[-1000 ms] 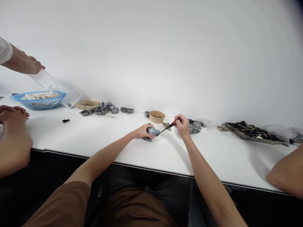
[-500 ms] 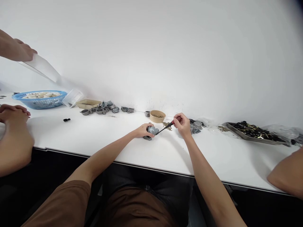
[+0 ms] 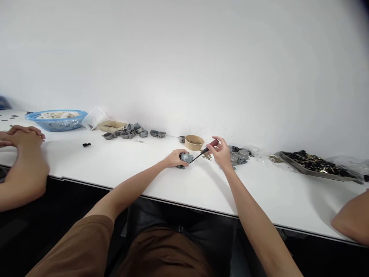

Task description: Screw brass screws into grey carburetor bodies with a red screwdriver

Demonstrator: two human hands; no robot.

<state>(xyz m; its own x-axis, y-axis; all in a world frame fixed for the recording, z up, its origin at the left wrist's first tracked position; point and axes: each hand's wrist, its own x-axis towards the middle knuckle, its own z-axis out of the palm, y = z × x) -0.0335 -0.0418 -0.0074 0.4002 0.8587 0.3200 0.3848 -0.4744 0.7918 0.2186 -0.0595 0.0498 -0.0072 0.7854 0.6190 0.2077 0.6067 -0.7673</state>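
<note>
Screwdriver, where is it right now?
In the head view, the screwdriver is slightly right of centre, held in the right hand, its handle just right of the tan bowl and its tip at the grey casing in the left hand.

The left hand [image 3: 174, 158] hides part of the grey housing [image 3: 186, 157]; contact with the tip of the screwdriver [image 3: 211, 145] is too small to resolve. Small pieces [image 3: 194, 142] in the paper bowl [image 3: 193, 147] are indistinct. The frame cuts off a co-worker's arms [image 3: 30, 165] at left, another arm [image 3: 354, 218] at right and a far-left blue object [image 3: 3, 103].
</note>
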